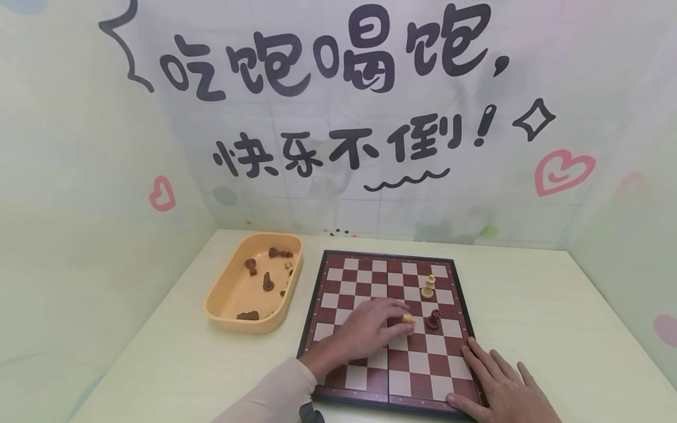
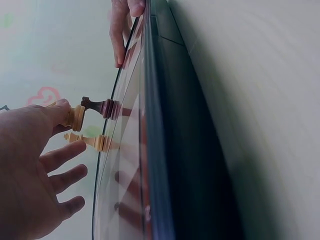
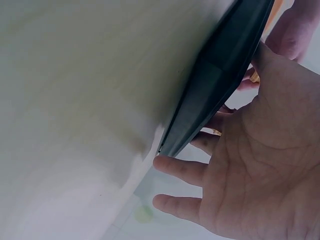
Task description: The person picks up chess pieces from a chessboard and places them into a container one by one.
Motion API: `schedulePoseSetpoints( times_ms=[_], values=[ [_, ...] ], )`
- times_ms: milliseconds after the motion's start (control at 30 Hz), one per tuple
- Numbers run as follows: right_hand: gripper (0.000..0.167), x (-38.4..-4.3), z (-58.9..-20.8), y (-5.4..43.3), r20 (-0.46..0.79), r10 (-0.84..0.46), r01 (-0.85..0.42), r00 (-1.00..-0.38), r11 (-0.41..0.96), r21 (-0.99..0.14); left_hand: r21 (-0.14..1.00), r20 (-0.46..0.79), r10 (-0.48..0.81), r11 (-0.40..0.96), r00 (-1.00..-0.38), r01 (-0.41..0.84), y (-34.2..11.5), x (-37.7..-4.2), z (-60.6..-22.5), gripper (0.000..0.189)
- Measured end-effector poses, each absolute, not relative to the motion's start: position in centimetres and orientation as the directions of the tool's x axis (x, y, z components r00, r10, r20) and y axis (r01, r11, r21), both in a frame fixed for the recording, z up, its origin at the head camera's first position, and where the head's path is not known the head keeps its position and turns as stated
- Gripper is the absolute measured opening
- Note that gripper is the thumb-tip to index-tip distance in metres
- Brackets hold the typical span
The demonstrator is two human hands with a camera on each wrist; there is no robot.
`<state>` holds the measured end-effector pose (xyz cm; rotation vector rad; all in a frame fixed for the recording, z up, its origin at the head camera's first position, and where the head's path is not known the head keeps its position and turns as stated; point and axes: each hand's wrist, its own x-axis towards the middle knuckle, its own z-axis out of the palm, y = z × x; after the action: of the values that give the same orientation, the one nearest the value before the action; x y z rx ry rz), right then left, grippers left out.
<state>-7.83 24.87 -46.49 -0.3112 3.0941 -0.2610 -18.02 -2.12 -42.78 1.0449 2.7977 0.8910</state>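
Observation:
My left hand (image 1: 372, 329) reaches over the middle of the chessboard (image 1: 418, 385) and pinches a light chess piece (image 2: 77, 118) between thumb and finger. Its other fingers are spread in the left wrist view. Just right of it, a dark brown chess piece (image 1: 433, 319) stands on the board. Farther back stands another light chess piece (image 1: 427, 291) with a tall, pointed top. My right hand (image 1: 505, 385) rests along the board's near right edge, fingers extended. In the right wrist view its palm (image 3: 260, 150) lies beside the board's dark side.
An orange plastic tub (image 1: 215, 314) sits on the table (image 1: 180, 358) left of the board. Several dark chess pieces (image 1: 268, 282) lie in it, with small light ones along its right wall. Behind the table hangs a printed backdrop (image 1: 328, 205) with large lettering.

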Motion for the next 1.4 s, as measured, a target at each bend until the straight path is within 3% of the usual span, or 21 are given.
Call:
schedulePoseSetpoints(
  times_ms=[300,567,1400],
  values=[
    [0.096,-7.8,-46.8,24.9,0.019,-0.197,-0.198,-0.980,0.968,-0.155,0.532,0.175,0.577,0.627,-0.798,0.570,-2.9,-18.0,-42.5,0.033],
    [0.095,-7.7,-47.1,24.9,0.076,-0.200,-0.209,-0.977,0.967,-0.145,0.546,0.176,0.553,0.633,-0.814,0.548,-3.7,-18.3,-42.2,0.038],
    [0.098,-7.9,-46.8,24.9,0.008,-0.201,-0.200,-0.980,0.965,-0.167,0.571,0.218,0.497,0.633,-0.840,0.523,-7.1,-19.6,-41.4,0.032]
  ],
)
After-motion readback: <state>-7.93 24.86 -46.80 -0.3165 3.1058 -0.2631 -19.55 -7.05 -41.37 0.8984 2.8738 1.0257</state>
